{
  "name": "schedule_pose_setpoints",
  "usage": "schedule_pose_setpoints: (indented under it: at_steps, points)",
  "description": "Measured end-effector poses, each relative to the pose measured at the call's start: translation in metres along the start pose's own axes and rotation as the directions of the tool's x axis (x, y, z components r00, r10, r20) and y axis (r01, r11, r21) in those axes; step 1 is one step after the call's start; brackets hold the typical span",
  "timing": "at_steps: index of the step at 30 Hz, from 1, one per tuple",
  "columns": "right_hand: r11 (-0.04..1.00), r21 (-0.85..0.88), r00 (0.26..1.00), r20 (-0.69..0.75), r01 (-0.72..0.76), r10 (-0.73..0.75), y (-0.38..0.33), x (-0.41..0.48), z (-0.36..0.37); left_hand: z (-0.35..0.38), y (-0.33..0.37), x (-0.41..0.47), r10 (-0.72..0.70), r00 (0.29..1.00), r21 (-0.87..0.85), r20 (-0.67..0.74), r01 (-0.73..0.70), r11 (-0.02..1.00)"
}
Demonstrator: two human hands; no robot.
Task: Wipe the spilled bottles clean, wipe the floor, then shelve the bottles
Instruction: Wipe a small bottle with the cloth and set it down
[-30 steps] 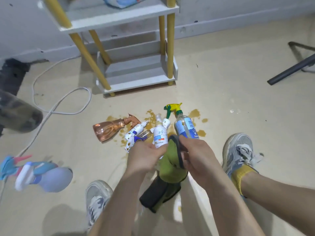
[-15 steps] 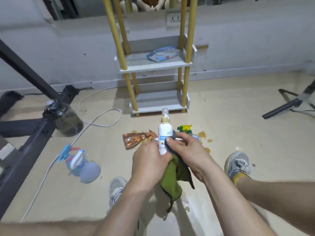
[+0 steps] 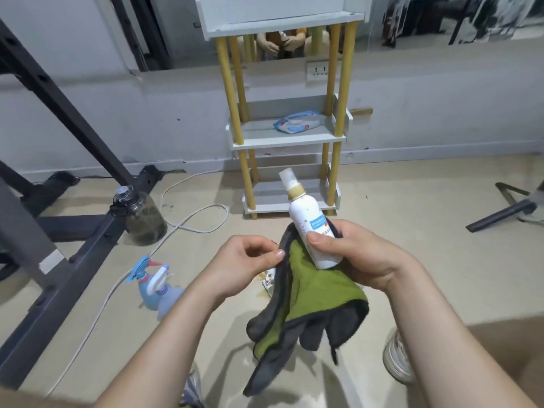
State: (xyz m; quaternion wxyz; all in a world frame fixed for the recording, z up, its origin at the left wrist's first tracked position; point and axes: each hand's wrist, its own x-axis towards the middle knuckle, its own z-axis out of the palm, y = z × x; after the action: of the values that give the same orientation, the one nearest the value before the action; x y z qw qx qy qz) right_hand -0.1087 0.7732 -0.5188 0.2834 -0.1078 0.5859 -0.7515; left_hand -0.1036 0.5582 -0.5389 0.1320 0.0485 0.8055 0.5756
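My right hand (image 3: 362,254) grips a white spray bottle (image 3: 312,225) with a blue label and brown specks, tilted up and left, thumb across its front. A green and grey cloth (image 3: 312,298) lies under the bottle and hangs down from that hand. My left hand (image 3: 247,257) pinches the cloth's dark edge just left of the bottle. Behind the cloth a scrap of another white bottle (image 3: 269,282) shows on the floor; the other spilled bottles are hidden. The grey shelf unit (image 3: 287,141) with yellow posts stands straight ahead against the wall.
A blue spray bottle (image 3: 156,287) lies on the floor at left beside a white cable (image 3: 188,222). A dark jug (image 3: 144,216) and a black metal frame (image 3: 59,260) fill the left. A wipes pack (image 3: 300,125) sits on the middle shelf. A black stand leg (image 3: 500,213) lies right; my shoe (image 3: 397,360) is below.
The bottle has passed from my left hand to my right hand and risen. My left hand now pinches the cloth edge. The view has tilted up toward the shelf.
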Motion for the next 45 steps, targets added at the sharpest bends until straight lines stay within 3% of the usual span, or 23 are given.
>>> schedule_pose_setpoints:
  at_steps: [3,5,6,8,10,11,13,15,18,20,22,24,26,28,30,33,37,40,42,45]
  points:
    - [0.997,-0.061,0.995,-0.088,-0.043,0.037,0.012,0.008,-0.005,-0.004,-0.010,-0.003,-0.049,0.997,-0.119,-0.065,0.041,0.992]
    - [0.967,-0.245,0.977,-0.214,-0.066,0.013,0.022,0.016,-0.007,-0.007,-0.010,-0.005,-0.121,0.987,-0.308,-0.108,0.083,0.948]
    - [0.913,-0.399,0.960,-0.280,-0.087,-0.031,0.027,0.021,-0.005,-0.006,-0.010,-0.005,-0.150,0.982,-0.444,-0.112,0.085,0.892]
    - [0.716,-0.685,0.915,-0.364,-0.137,-0.173,0.044,0.036,0.007,-0.001,-0.006,-0.002,-0.176,0.981,-0.723,-0.087,0.060,0.688]
    - [0.585,-0.793,0.859,-0.412,-0.172,-0.306,0.063,0.049,0.024,0.008,-0.005,-0.001,-0.142,0.988,-0.871,-0.055,0.022,0.492]
    - [0.593,-0.790,0.848,-0.415,-0.156,-0.330,0.070,0.054,0.032,0.012,-0.006,-0.002,-0.130,0.990,-0.882,-0.060,0.008,0.471]
    - [0.686,-0.722,0.873,-0.388,-0.089,-0.295,0.081,0.058,0.041,0.017,-0.008,-0.004,-0.128,0.973,-0.766,-0.194,-0.069,0.639]
    - [0.830,-0.557,0.901,-0.355,0.012,-0.251,0.081,0.058,0.051,0.015,-0.012,-0.003,-0.102,0.921,-0.523,-0.377,-0.120,0.844]
    - [0.977,-0.154,0.938,-0.290,0.150,-0.190,0.077,0.054,0.065,0.014,-0.013,0.001,-0.021,0.879,-0.278,-0.477,-0.128,0.952]
    - [0.976,0.162,0.974,-0.196,0.145,-0.113,0.073,0.053,0.072,0.015,-0.016,0.003,0.076,0.828,-0.084,-0.556,-0.147,0.986]
    - [0.900,0.420,0.984,-0.170,0.118,-0.050,0.068,0.055,0.074,0.015,-0.021,0.003,0.197,0.795,0.092,-0.574,-0.177,0.980]
    - [0.814,0.559,0.968,-0.251,0.158,-0.015,0.066,0.057,0.073,0.017,-0.026,0.001,0.281,0.840,0.186,-0.465,-0.217,0.958]
    - [0.823,0.526,0.921,-0.390,0.215,0.009,0.069,0.060,0.071,0.022,-0.028,-0.002,0.297,0.885,0.238,-0.359,-0.221,0.946]
    - [0.886,0.407,0.879,-0.476,0.222,-0.002,0.074,0.063,0.073,0.026,-0.030,-0.001,0.268,0.868,0.310,-0.418,-0.141,0.940]
    - [0.919,0.327,0.867,-0.497,0.219,-0.030,0.078,0.065,0.077,0.023,-0.033,0.001,0.257,0.823,0.390,-0.507,-0.047,0.920]
    - [0.930,0.312,0.900,-0.434,0.197,-0.045,0.076,0.065,0.077,0.022,-0.040,0.003,0.374,0.799,0.550,-0.471,-0.066,0.833]
    - [0.974,0.184,0.966,-0.245,0.130,-0.083,0.067,0.059,0.074,0.015,-0.037,0.005,0.203,0.803,0.341,-0.560,0.001,0.940]
    - [0.996,-0.031,0.968,-0.237,0.083,-0.087,0.068,0.057,0.071,0.004,-0.034,0.008,0.096,0.818,0.289,-0.567,0.088,0.953]
    - [0.988,-0.129,0.962,-0.251,0.079,-0.110,0.067,0.057,0.068,-0.002,-0.034,0.009,0.008,0.797,0.167,-0.603,0.117,0.979]
    - [0.989,-0.109,0.954,-0.272,0.102,-0.129,0.065,0.056,0.071,-0.003,-0.037,0.011,-0.059,0.760,0.082,-0.648,0.146,0.986]
